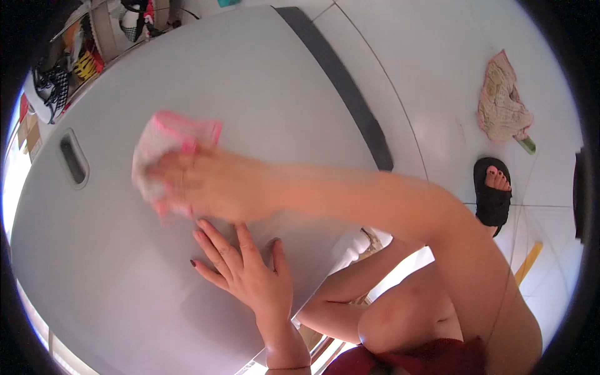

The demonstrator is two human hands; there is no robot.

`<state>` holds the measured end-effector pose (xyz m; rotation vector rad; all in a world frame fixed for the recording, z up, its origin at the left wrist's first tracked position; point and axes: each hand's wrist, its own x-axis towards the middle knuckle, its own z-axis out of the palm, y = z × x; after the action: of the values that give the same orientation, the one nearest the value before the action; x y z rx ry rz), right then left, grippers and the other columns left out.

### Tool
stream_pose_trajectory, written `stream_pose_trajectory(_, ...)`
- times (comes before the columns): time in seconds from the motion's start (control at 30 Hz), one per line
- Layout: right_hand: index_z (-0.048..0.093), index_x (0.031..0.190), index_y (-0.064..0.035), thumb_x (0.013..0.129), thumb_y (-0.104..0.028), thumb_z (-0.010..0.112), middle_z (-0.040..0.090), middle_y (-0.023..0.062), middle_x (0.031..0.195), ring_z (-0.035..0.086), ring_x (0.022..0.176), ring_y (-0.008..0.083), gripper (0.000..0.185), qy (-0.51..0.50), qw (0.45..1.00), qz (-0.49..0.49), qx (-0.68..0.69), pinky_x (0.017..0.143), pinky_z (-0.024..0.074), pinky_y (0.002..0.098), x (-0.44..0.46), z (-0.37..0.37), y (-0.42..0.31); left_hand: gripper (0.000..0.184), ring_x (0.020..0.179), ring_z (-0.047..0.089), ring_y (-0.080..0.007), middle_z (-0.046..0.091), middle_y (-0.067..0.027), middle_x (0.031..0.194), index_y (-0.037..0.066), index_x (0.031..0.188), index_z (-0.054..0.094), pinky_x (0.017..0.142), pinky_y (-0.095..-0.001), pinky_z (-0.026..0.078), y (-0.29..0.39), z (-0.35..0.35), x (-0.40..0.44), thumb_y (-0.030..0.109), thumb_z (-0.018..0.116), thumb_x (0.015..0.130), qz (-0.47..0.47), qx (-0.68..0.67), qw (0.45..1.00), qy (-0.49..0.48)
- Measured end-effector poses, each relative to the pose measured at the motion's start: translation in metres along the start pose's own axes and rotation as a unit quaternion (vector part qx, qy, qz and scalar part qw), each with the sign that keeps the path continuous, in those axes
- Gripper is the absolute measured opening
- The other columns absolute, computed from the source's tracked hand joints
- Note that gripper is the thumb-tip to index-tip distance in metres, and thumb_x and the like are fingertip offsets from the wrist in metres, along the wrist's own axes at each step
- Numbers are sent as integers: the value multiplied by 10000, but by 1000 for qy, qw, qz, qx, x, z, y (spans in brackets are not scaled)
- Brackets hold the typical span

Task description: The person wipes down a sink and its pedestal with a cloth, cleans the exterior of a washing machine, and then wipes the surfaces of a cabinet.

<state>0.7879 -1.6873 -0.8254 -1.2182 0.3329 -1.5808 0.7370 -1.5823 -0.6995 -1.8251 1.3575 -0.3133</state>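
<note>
A large, smooth light-grey panel [250,81] fills the left and middle of the view. It has a recessed handle [74,159] near its left side and a dark strip [340,87] along its upper right edge. My right hand [209,181], blurred by motion, presses a white cloth with pink edging [150,140] against the panel. The fingers lie over the cloth and partly hide it. Just below, my left hand [247,269] rests palm down on the panel, its fingers spread and nothing in it.
Shoes [53,87] and other items sit on a rack at the upper left. On the white tiled floor [400,37] to the right lie a crumpled beige cloth [503,106] and a yellow strip [530,262]. A foot in a black sandal [494,203] stands there too.
</note>
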Motion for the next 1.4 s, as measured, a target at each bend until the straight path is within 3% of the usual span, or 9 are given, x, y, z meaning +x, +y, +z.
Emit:
stream_pose_trajectory(0.2,388,1349,-145,857,-100,438,426,169,1277,482,1093,345,497,-4,933,355,-63,899,392,445,-101,-102,132,723,1401,165,-382,211,-183,1511,160,1366,441,1072,-614,59,17,-5,10,250,700,697,-2,12,1000,-1)
stream_pose_trajectory(0.53,194,1463,-80,965,-179,363,164,235,1491,97,1399,409,535,-99,958,253,-93,1129,97,474,-146,-110,104,718,1411,150,-341,216,-152,1515,155,1298,504,1102,-566,71,56,42,34,255,753,632,52,-56,997,-13)
stream_pose_trajectory(0.6,399,1292,-32,968,-197,359,520,156,1126,491,1083,288,365,-89,974,168,-127,904,397,398,-79,-114,175,727,1417,137,-323,215,-138,1519,164,1305,509,1114,-549,47,55,46,34,306,747,633,44,-38,998,-18)
stream_pose_trajectory(0.67,466,1200,-46,933,-179,371,560,136,970,538,942,264,313,-142,941,275,-138,759,443,404,-16,-130,207,735,1399,182,-365,233,-185,1501,115,1311,474,1092,-574,96,56,40,34,167,753,634,56,-79,995,-5)
stream_pose_trajectory(0.73,540,1194,-92,909,-248,432,637,137,874,605,765,254,343,-162,955,126,-214,662,485,405,14,-110,282,732,1399,183,-367,236,-195,1497,85,1336,438,1097,-563,100,57,38,36,153,733,670,46,-102,994,-1)
stream_pose_trajectory(0.9,569,1162,-109,824,-178,527,476,232,1271,416,1232,385,348,46,997,-19,-58,1030,241,618,-30,-29,68,692,1410,158,-314,231,-179,1503,3,1407,306,1134,-469,91,31,45,22,147,634,815,-24,-443,880,169)
stream_pose_trajectory(1.0,485,1249,-90,875,-144,522,435,199,1305,430,1223,313,379,-140,985,63,-73,1009,314,503,-117,-58,-35,681,1405,170,-300,245,-185,1495,-14,1420,260,1134,-445,120,20,35,12,92,601,841,-18,-476,845,243)
stream_pose_trajectory(1.13,388,1328,-118,974,-242,427,465,87,1157,482,972,161,377,-102,845,510,121,890,419,362,-240,-107,21,682,1399,167,-361,244,-204,1490,9,1421,284,1112,-510,126,36,32,-4,156,611,841,20,-350,924,156)
stream_pose_trajectory(1.4,430,1286,-100,889,-188,471,389,187,1379,366,1288,341,409,-129,939,241,-208,992,366,424,-156,-40,-9,692,1387,179,-416,251,-194,1492,34,1425,297,1091,-575,106,50,41,-29,212,620,840,12,-361,927,104)
